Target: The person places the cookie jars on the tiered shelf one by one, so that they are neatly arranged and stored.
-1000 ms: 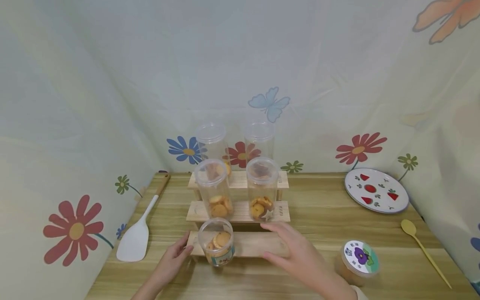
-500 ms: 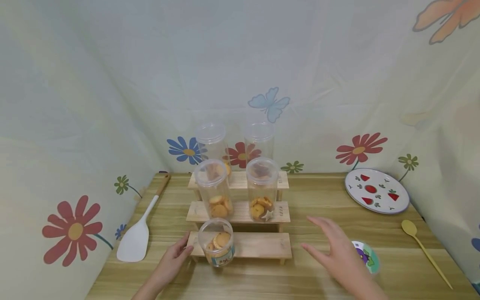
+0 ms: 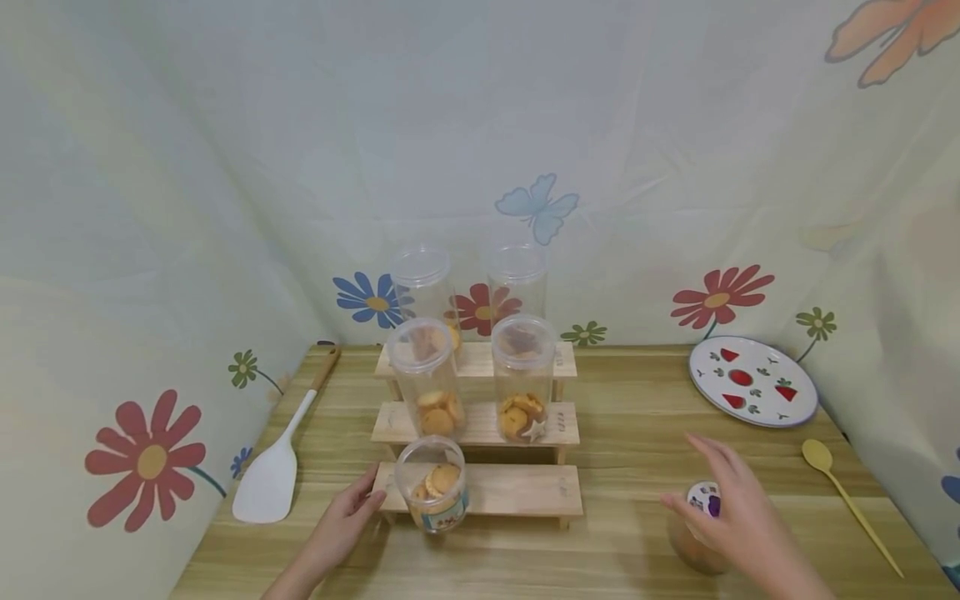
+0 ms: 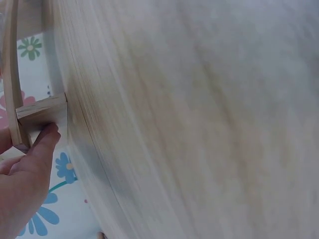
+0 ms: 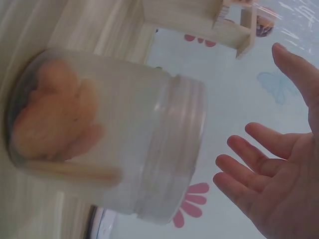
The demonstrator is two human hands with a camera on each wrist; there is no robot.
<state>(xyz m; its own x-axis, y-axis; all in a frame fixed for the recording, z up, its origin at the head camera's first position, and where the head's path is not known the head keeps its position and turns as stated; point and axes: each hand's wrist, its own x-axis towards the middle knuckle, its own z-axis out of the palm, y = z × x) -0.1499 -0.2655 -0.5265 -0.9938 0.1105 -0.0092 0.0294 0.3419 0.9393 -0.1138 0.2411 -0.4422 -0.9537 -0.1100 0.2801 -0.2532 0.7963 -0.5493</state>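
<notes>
My left hand (image 3: 347,518) holds the left end of the lowest step of a wooden tiered rack (image 3: 517,490); in the left wrist view its fingers (image 4: 44,144) lie against the leg under the board. On that step's left part sits a short clear jar (image 3: 432,492) of round cookies. My right hand (image 3: 742,521) hovers, fingers spread, over a short lidded jar (image 3: 688,546) on the table, partly hiding its printed lid. The right wrist view shows this jar (image 5: 119,119) with cookies at the bottom, apart from the fingers.
Tall clear lidded jars of cookies, such as one at the middle step's right (image 3: 523,392), stand on the upper steps. A white spatula (image 3: 272,483) lies at left. A strawberry-patterned plate (image 3: 705,385) and a yellow spoon (image 3: 851,500) lie at right. Floral cloth hangs behind.
My right hand has left the right part of the lowest step and moved right, to over the lidded jar. My left hand and the rack stay as they were.
</notes>
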